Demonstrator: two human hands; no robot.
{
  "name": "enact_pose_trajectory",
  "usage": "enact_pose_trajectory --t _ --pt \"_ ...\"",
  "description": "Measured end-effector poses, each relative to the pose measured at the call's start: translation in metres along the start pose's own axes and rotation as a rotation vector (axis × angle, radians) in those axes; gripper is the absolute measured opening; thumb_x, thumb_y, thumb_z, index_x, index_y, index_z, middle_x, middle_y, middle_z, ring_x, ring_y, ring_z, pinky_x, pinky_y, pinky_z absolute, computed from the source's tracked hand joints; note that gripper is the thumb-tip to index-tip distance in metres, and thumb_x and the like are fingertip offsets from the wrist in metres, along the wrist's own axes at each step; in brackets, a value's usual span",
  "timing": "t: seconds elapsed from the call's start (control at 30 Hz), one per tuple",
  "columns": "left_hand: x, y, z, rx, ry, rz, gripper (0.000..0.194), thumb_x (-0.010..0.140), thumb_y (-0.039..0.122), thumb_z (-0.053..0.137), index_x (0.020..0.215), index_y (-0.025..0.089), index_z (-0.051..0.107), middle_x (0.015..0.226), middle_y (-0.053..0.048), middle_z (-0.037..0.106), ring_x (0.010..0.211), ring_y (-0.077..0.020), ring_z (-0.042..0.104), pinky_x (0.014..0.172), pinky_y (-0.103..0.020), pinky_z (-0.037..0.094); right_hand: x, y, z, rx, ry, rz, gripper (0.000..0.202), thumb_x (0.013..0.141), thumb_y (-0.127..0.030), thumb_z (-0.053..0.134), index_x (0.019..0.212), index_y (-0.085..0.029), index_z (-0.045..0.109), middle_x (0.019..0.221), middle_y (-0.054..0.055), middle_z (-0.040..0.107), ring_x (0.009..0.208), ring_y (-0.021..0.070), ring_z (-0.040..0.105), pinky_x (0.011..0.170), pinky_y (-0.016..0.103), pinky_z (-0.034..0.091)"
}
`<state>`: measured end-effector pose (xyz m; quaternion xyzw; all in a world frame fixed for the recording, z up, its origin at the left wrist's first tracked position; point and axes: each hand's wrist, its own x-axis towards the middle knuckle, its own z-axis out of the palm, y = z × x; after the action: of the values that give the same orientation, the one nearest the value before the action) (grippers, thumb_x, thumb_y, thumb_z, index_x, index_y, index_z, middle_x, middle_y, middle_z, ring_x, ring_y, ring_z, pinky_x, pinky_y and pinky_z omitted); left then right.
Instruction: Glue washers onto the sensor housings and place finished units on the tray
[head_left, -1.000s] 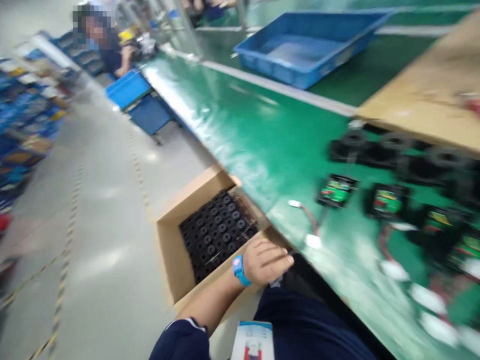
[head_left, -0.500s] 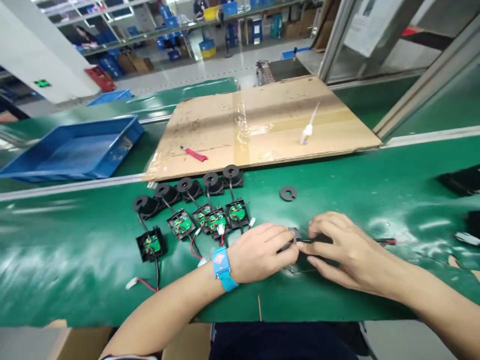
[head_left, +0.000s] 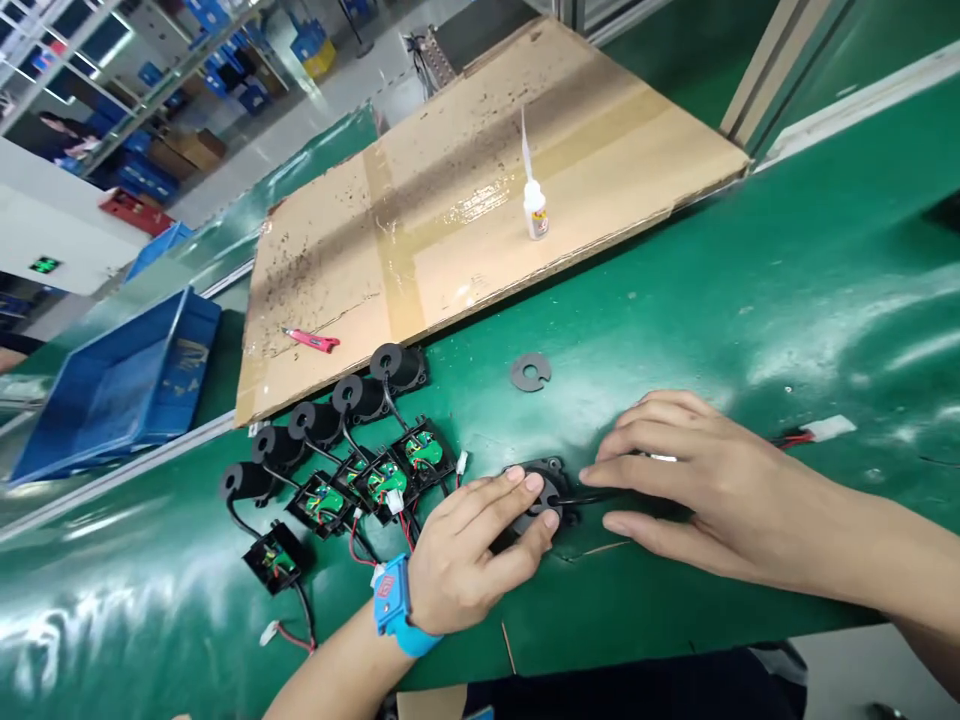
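Left grip [head_left: 471, 552] now over edge of housing [head_left: 556, 484]

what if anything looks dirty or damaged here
Mainly the cardboard sheet: dark specks scatter over its left part, so it looks soiled. The shiny patch left of the white bottle could be spilled liquid or plain glare; I can't tell.

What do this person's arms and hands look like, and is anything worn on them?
The left hand has a bright blue wristband at its wrist, with a flat face bearing a small reddish marking. The right hand has no wristband; a silvery glint there may be a ring, but I cannot be sure. No gloves or sleeves show.
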<state>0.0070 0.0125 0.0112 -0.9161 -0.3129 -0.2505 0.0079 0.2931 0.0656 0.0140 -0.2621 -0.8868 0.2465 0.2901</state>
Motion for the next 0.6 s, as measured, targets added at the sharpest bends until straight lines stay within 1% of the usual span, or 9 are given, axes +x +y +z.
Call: enact_pose_trajectory --t 0.07,0.13,0.23,0.3,0.47,0.53,0.6 --pt "0.003 0.001 -0.002 -0.007 -0.009 -0.020 0.012 0.099 0.021 0.068 0.109 0.020 0.074 0.114 -0.009 0.080 0.115 -0.0216 0.074 0.096 -0.034 0.062 0.000 0.000 0.008 0.041 -0.044 0.006 0.019 0.108 -0.031 0.058 0.117 -0.020 0.071 0.096 0.004 0.070 0.089 0.0222 0.062 0.089 0.039 0.041" --pt "0.005 0.003 -0.005 0.007 -0.030 -0.040 0.010 0.099 0.021 0.067 0.107 0.020 0.074 0.115 -0.008 0.080 0.115 -0.0207 0.074 0.101 -0.036 0.059 0.000 0.000 0.014 0.067 -0.068 0.011 0.020 0.109 -0.029 0.054 0.116 -0.019 0.070 0.090 0.002 0.069 0.084 0.0213 0.061 0.088 0.039 0.040" --pt "0.007 0.007 -0.006 0.042 -0.046 -0.059 0.012 0.101 0.020 0.065 0.107 0.021 0.075 0.117 -0.007 0.080 0.119 -0.0190 0.072 0.113 -0.038 0.049 0.000 -0.001 0.018 0.072 -0.065 0.025 0.022 0.111 -0.024 0.049 0.113 -0.019 0.071 0.084 0.001 0.068 0.078 0.0200 0.060 0.087 0.038 0.038" --pt "0.006 0.009 -0.005 0.050 -0.036 -0.074 0.013 0.101 0.019 0.064 0.107 0.022 0.075 0.118 -0.006 0.080 0.120 -0.0178 0.071 0.116 -0.037 0.044 0.000 -0.002 0.018 0.067 -0.056 0.029 0.024 0.112 -0.023 0.047 0.112 -0.019 0.071 0.082 0.000 0.066 0.075 0.0192 0.059 0.086 0.038 0.038" --pt "0.000 0.012 -0.001 0.097 0.018 -0.110 0.012 0.099 0.023 0.068 0.108 0.027 0.076 0.114 -0.003 0.080 0.117 -0.0180 0.071 0.114 -0.037 0.044 0.000 -0.002 0.020 0.057 -0.053 0.024 0.025 0.112 -0.024 0.046 0.109 -0.020 0.070 0.080 -0.001 0.064 0.073 0.0185 0.058 0.087 0.038 0.037" --pt "-0.002 0.013 -0.002 0.145 0.048 -0.101 0.013 0.099 0.023 0.069 0.109 0.027 0.077 0.108 -0.002 0.081 0.112 -0.0172 0.071 0.111 -0.035 0.046 0.000 -0.001 0.020 0.056 -0.049 0.020 0.025 0.112 -0.024 0.045 0.109 -0.020 0.070 0.081 -0.001 0.064 0.073 0.0185 0.057 0.087 0.038 0.037" --pt "-0.004 0.015 -0.004 0.197 0.063 -0.075 0.017 0.099 0.020 0.067 0.111 0.025 0.077 0.102 -0.002 0.081 0.108 -0.0161 0.072 0.106 -0.032 0.048 0.000 -0.001 0.020 0.051 -0.042 0.015 0.025 0.112 -0.024 0.046 0.109 -0.020 0.070 0.082 -0.001 0.064 0.074 0.0187 0.057 0.087 0.038 0.037"
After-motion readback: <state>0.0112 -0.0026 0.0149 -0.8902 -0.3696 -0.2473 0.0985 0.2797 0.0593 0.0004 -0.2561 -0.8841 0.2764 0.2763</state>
